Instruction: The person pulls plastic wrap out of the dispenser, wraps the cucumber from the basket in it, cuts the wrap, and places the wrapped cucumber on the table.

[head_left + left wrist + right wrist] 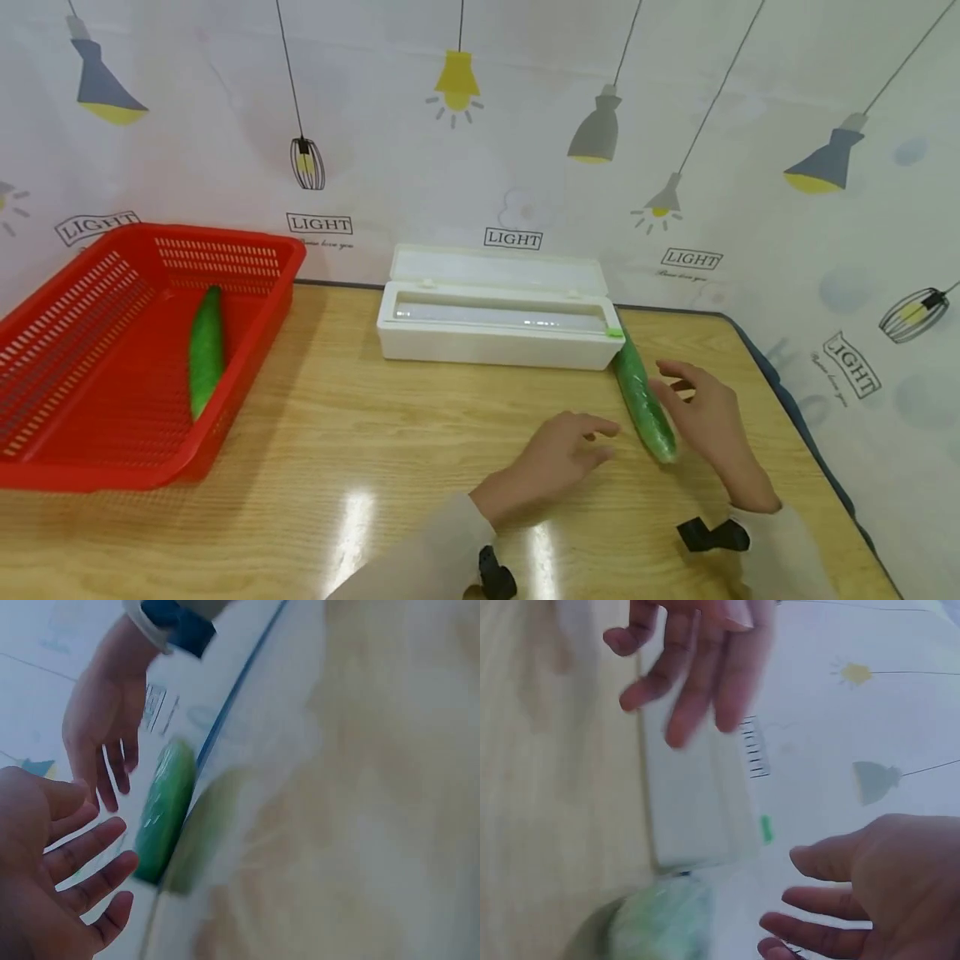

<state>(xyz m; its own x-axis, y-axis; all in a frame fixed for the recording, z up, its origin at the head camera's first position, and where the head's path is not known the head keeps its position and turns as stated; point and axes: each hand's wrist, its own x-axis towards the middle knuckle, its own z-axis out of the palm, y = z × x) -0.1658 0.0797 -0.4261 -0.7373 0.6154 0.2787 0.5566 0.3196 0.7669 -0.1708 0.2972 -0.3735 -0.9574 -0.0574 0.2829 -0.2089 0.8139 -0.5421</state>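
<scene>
A cucumber [643, 400] in shiny clear film lies on the table, its far end beside the right end of a white cling film dispenser [495, 346]. My right hand [705, 414] hovers just right of the cucumber, fingers loosely bent and holding nothing. To the cucumber's left, my left hand [551, 458] is also bare, thumb and fingers apart. In the left wrist view the wrapped cucumber [166, 814] shows beyond the spread left fingers. The right wrist view has the cucumber's end [664, 922] blurred at the bottom.
At the left stands a red plastic basket [281, 308] with another green cucumber [206, 350] inside. The dispenser's lid [498, 268] is raised against the lamp-patterned wall covering [390, 125]. A bright green piece [615, 332] sits at the dispenser's right corner.
</scene>
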